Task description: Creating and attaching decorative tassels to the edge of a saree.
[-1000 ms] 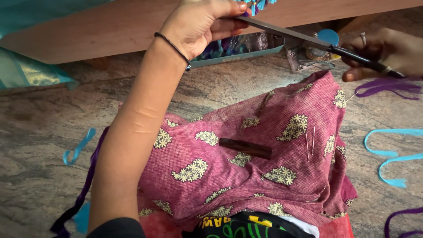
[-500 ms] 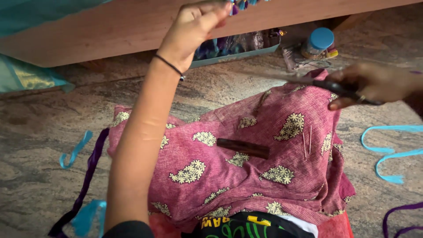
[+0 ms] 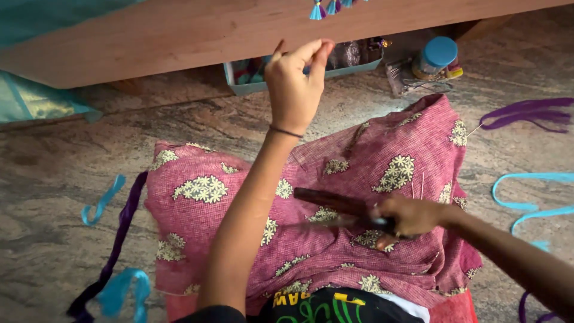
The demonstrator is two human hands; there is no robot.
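- A pink patterned cloth (image 3: 203, 191) is spread over the lap, nearest the camera, with a brown oblong piece (image 3: 326, 200) lying on its middle.
- The scissors (image 3: 335, 222) are gripped in the right hand (image 3: 412, 215), which is closed round the dark handles low over the cloth. The blades are blurred, point left and sit just beside the brown piece.
- Pins (image 3: 421, 185) are stuck upright in the cloth just beyond that hand; care is called for there.
- The step in hand is judged to be work on a strand held up from the lap. Any next move calls for the blades to be kept off the cloth folds and the forearm.
- The left hand (image 3: 297, 81) is raised over the cloth's far edge, thumb and forefinger pinched together. Whether a thread is held between them cannot be told.
- Open stone floor (image 3: 54, 173) is found to the left, crossed only by a blue ribbon (image 3: 101, 203) and a purple one (image 3: 122, 221). To the right, more ribbon (image 3: 532, 178) and a purple thread bundle (image 3: 526, 110) crowd the room.
- Farther off, a pale blue tray (image 3: 239, 81) and a blue-lidded jar (image 3: 435, 57) are set at the foot of a wooden board (image 3: 149, 36).
- Small tassels (image 3: 326, 7) are hung from the board's upper edge, above the pinched fingertips.
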